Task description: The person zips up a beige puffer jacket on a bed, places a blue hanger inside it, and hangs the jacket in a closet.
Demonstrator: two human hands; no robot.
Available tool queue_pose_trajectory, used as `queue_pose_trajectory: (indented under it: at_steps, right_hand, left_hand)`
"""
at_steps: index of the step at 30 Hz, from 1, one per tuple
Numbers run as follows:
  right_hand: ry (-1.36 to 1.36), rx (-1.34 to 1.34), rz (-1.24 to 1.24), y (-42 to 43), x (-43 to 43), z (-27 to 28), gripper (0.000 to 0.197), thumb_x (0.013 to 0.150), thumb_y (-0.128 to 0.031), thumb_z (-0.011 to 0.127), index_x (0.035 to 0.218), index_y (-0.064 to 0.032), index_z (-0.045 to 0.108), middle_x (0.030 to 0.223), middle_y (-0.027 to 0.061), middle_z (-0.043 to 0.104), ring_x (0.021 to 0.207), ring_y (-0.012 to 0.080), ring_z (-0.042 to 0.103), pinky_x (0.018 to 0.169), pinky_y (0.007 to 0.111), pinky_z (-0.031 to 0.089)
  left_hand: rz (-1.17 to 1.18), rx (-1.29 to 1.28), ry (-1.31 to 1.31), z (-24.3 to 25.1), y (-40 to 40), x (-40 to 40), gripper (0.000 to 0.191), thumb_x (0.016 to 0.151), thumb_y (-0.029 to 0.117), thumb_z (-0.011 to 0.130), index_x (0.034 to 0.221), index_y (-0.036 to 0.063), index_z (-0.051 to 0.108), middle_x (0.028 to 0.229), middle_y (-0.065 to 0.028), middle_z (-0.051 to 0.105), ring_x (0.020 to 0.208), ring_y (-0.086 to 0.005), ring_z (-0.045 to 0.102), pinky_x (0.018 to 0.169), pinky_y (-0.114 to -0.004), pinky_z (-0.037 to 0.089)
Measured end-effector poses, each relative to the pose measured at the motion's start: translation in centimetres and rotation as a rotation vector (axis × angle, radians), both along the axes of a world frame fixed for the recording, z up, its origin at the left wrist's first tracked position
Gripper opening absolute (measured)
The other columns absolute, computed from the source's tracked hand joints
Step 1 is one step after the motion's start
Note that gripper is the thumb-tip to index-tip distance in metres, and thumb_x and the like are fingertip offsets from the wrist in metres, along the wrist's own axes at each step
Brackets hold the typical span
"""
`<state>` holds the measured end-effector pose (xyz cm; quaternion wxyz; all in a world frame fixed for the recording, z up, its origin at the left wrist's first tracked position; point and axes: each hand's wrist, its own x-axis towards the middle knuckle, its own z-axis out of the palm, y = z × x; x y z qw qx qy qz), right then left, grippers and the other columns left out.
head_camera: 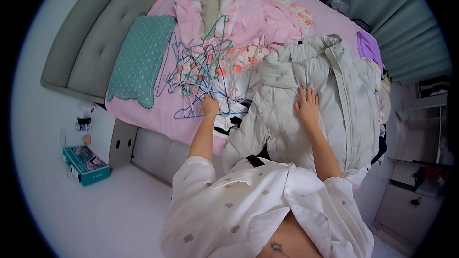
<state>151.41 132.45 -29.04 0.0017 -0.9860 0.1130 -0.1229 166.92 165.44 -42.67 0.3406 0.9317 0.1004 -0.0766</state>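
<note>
My left hand (209, 105) is closed around the upper part of a blue clothes hanger (190, 116), at the near edge of a tangled heap of hangers (204, 66). Blue, green, white and dark hangers cross one another in that heap. My right hand (308, 106) rests with fingers spread on a pale grey puffer jacket (287, 104). The jacket lies across the near right part of the bed, its front zip running down the right side. Between the jacket and the hangers a white garment with black parts (229, 120) shows partly.
A teal dotted pillow (143, 59) lies by the padded headboard (96, 43). Pink bedding (251, 14) is bunched at the back, and a purple cloth (369, 48) sits right. A bedside cabinet (122, 139) and a teal box (89, 172) stand left. Open shelves (417, 132) are right.
</note>
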Motion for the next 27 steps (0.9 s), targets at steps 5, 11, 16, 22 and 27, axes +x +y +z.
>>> queue_pose_trajectory:
  at_steps: [5,11,16,22,27]
  right_hand:
    - [0.032,-0.013,-0.042,0.9,-0.3,0.2,0.059,0.071,-0.022,0.059,0.125,-0.0102,0.04,0.129,0.0188,0.036,0.116,0.0355,0.037,0.096,0.048,0.029]
    - [0.08,-0.026,-0.084,1.0,0.0,0.0,0.058,0.071,-0.022,0.058,0.125,-0.01,0.04,0.129,0.0188,0.037,0.118,0.0347,0.036,0.097,0.048,0.028]
    - [0.075,-0.018,-0.068,1.8,0.8,0.0,0.058,0.071,-0.022,0.057,0.125,-0.0095,0.041,0.128,0.0191,0.037,0.118,0.0344,0.035,0.097,0.047,0.027]
    - [0.041,-0.012,-0.082,1.4,0.7,-0.4,0.058,0.069,-0.022,0.058,0.123,-0.0087,0.042,0.127,0.0195,0.038,0.117,0.0351,0.036,0.096,0.048,0.028]
    - [0.014,0.058,-0.062,1.2,0.2,0.1,0.057,0.068,-0.022,0.059,0.121,-0.0082,0.044,0.128,0.0196,0.037,0.117,0.0358,0.036,0.096,0.047,0.028]
  left_hand:
    - [-0.254,0.228,-0.008,0.2,-0.3,4.3,0.038,0.073,0.018,0.053,0.105,-0.0024,0.047,0.108,-0.0205,0.051,0.109,-0.0325,0.042,0.094,-0.043,0.029]
    - [-0.267,0.326,0.193,0.2,-0.9,6.5,0.037,0.074,0.022,0.053,0.103,-0.0014,0.051,0.105,-0.0201,0.056,0.105,-0.0328,0.049,0.094,-0.049,0.024]
    - [-0.107,0.151,0.168,0.0,-0.1,8.0,0.028,0.075,0.023,0.051,0.088,-0.0005,0.06,0.092,-0.0221,0.06,0.089,-0.0345,0.058,0.087,-0.049,0.033]
    - [-0.038,-0.046,-0.313,7.1,-2.5,7.4,0.023,0.077,0.018,0.047,0.079,-0.0015,0.058,0.074,-0.0236,0.058,0.071,-0.0396,0.056,0.063,-0.046,0.043]
    - [-0.399,-0.25,-0.387,14.1,-5.0,0.1,0.017,0.078,0.013,0.047,0.071,-0.0023,0.051,0.062,-0.0217,0.051,0.059,-0.0367,0.052,0.052,-0.041,0.037]
